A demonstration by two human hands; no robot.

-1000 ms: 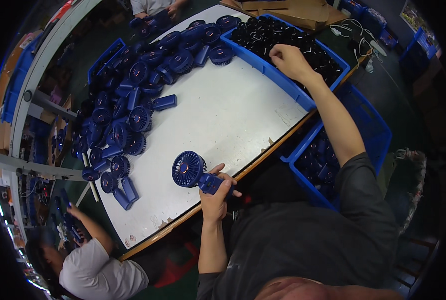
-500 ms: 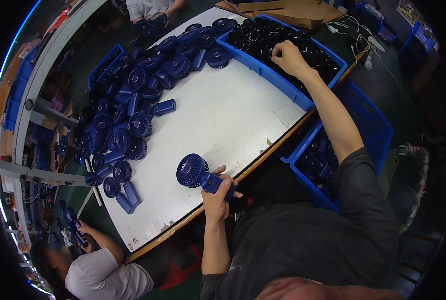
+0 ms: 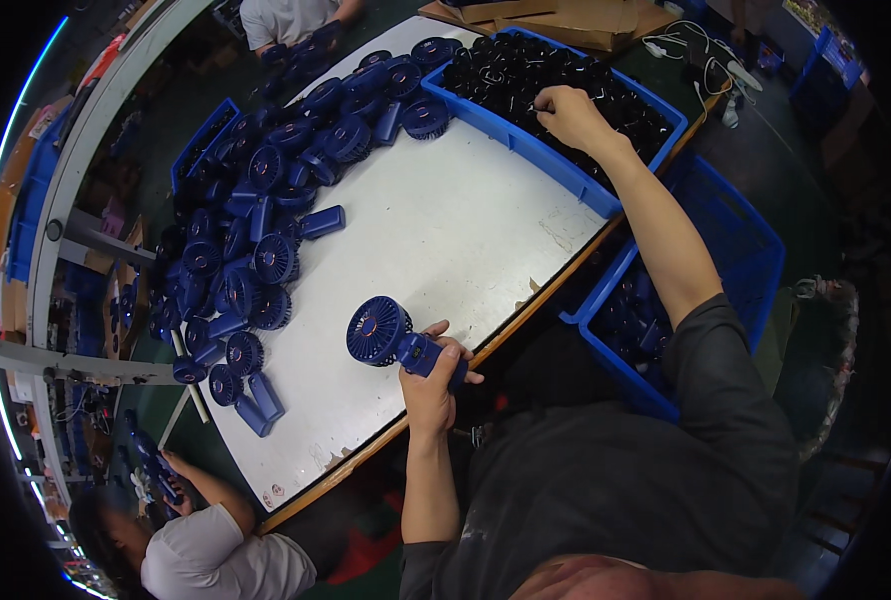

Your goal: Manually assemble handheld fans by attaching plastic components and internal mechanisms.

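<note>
My left hand [image 3: 430, 397] is closed around the handle of a dark blue handheld fan [image 3: 378, 330], over the near edge of the white table [image 3: 446, 215]. The fan's round grille points away to the left. My right arm reaches far out to a blue tray [image 3: 536, 153] heaped with small, shiny black parts [image 3: 491, 72]. My right hand [image 3: 574, 118] is over those parts, its fingers bent and pinched together. Whatever they hold, if anything, is too small to make out.
Many blue fans [image 3: 348, 140] lie piled along the table's left and far side. A blue crate [image 3: 731, 215] with more fans stands below the right edge. One co-worker [image 3: 216, 535] holds something dark blue at lower left; another person [image 3: 291, 22] is at the far end.
The whole view has shifted slightly. My left hand keeps its grip on the fan, and my right hand stays at the black parts with its fingers still pinched.
</note>
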